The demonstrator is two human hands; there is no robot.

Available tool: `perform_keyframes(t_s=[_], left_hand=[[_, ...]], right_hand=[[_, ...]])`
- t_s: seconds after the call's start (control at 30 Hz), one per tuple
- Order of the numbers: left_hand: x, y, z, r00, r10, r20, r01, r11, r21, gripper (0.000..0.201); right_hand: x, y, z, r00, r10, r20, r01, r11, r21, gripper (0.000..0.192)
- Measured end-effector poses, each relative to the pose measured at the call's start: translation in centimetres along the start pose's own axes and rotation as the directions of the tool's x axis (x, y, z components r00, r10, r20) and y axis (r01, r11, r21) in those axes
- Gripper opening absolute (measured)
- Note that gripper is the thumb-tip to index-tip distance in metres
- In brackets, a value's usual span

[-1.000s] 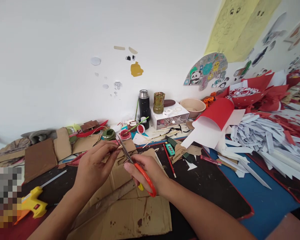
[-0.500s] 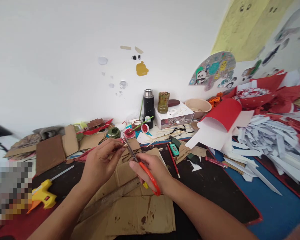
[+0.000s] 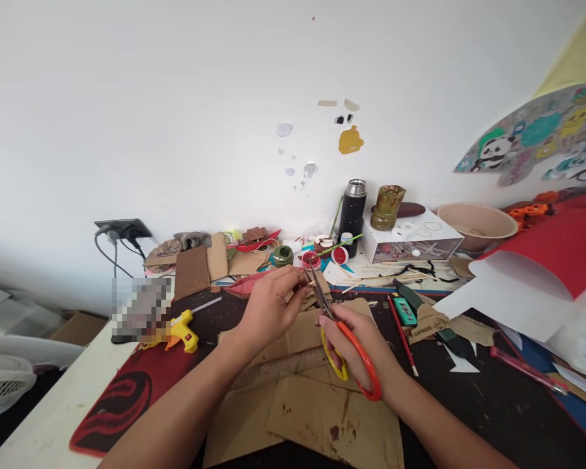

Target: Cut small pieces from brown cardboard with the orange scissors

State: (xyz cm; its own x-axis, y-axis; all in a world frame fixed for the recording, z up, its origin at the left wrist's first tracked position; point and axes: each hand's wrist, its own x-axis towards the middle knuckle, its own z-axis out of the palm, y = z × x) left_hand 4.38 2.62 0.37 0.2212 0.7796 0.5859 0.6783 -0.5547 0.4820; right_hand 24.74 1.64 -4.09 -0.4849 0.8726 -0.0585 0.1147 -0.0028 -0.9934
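Observation:
My right hand (image 3: 359,335) grips a pair of scissors (image 3: 356,355) with one red and one yellow handle loop. The handles stand apart, and the metal blades point up and away from me. Beside the blade tips, my left hand (image 3: 278,303) pinches a small pale stick-like piece (image 3: 312,283), mostly hidden by the fingers. The blades are close to this piece; whether they touch it I cannot tell. Below both hands lie brown cardboard sheets (image 3: 342,417) with dark paint stains. Open paint jars, one green (image 3: 283,255) and one red (image 3: 311,260), stand just beyond the fingers.
A yellow glue gun (image 3: 183,331) lies at the left. Behind stand a black thermos (image 3: 352,212) and a white drawer box (image 3: 415,241) with thin sticks before it. A red pencil (image 3: 404,339), an eraser (image 3: 405,311) and red-and-white paper (image 3: 542,280) lie right.
The view has turned left, so the table's left edge and a fan now show. The scissors' handles have spread farther apart. My left hand still pinches the small piece.

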Motion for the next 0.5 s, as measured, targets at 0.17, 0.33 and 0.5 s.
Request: perform_keyframes(t_s=[0.17, 0.33, 0.5], left_hand=[[-0.14, -0.17, 0.24, 1.0, -0.031, 0.002, 0.031, 0.999, -0.021, 0.016], [-0.13, -0.14, 0.27, 0.999, -0.035, 0.003, 0.035, 0.998, -0.044, 0.014], [0.04, 0.33, -0.11, 0.999, -0.03, 0.011, 0.031, 0.998, -0.057, 0.015]], right_hand=[[0.11, 0.51, 0.0, 1.0, 0.021, -0.003, -0.021, 1.0, -0.009, 0.039], [0.18, 0.61, 0.13, 1.0, 0.009, 0.005, -0.009, 1.0, 0.015, 0.036], [0.07, 0.51, 0.1, 0.998, -0.014, 0.061, 0.01, 0.998, 0.066, 0.037]])
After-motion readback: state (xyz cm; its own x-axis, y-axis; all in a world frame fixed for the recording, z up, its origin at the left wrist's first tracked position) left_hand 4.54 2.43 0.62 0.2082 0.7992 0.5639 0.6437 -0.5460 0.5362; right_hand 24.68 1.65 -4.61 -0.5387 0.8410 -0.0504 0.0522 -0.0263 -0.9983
